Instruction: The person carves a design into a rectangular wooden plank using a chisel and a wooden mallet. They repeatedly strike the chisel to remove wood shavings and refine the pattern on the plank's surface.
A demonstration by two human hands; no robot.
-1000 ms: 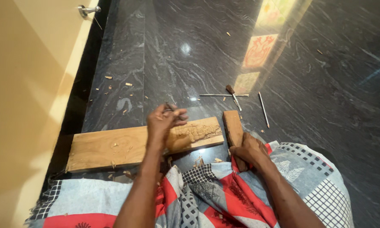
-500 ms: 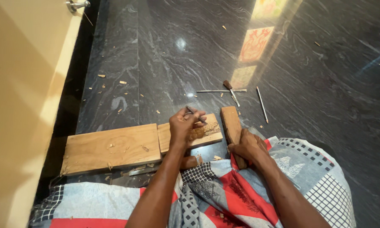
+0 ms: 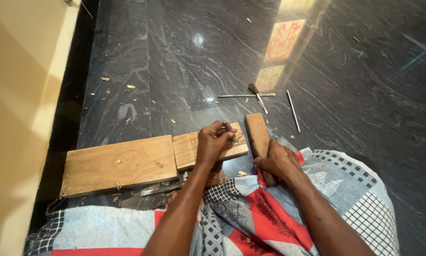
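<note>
The left hand was curled closed around a small dark-tipped carving tool, its point pressed onto a small carved wooden block lying directly beneath the fingers. The right hand, just to the right of that grip, was wrapped shut on the near end of a narrow wooden mallet standing lengthwise on the floor. Left of the gripped tool, a larger plain wooden plank butted against the block. Beyond the hands lay three slim metal tools, two crossing each other and one apart. Wood chips were scattered over the dark polished stone floor. A checked and red patterned cloth covered the lap below both hands.
</note>
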